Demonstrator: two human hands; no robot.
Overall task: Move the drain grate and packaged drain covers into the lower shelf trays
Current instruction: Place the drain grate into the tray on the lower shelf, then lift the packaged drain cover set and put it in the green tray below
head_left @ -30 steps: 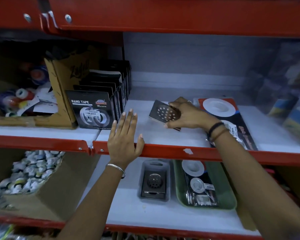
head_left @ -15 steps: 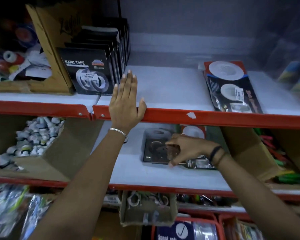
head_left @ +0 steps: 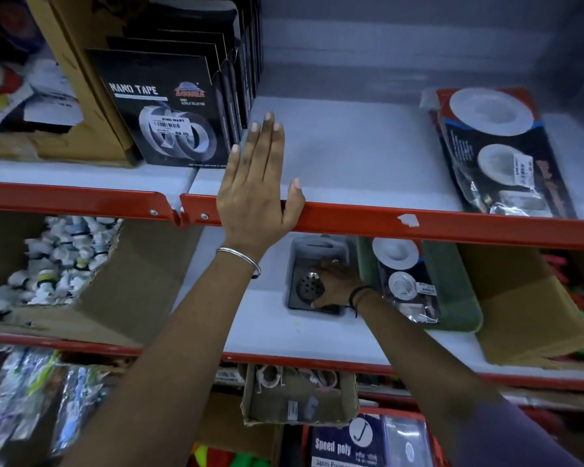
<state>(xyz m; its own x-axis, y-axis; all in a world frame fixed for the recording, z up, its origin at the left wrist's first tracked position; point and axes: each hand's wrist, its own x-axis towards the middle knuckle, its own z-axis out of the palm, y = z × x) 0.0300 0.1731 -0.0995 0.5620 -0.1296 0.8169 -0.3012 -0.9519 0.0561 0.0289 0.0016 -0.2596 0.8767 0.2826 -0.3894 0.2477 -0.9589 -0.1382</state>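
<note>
left hand (head_left: 255,193) lay flat, fingers spread, on the red metal shelf edge (head_left: 418,222) | right hand (head_left: 334,284) gripped the square dark metal drain grate (head_left: 305,286) inside the small grey plastic tray (head_left: 317,246) on the lower shelf | at 3 o'clock of it a packaged white drain cover (head_left: 407,281) lay in the green tray (head_left: 452,291) | at 1 o'clock, another red-black drain cover pack (head_left: 496,150) sat on the upper shelf

The right hand (head_left: 334,284) hides half the drain grate (head_left: 305,288); the shelf rail (head_left: 418,224) cuts off the grey tray (head_left: 295,247).
</note>
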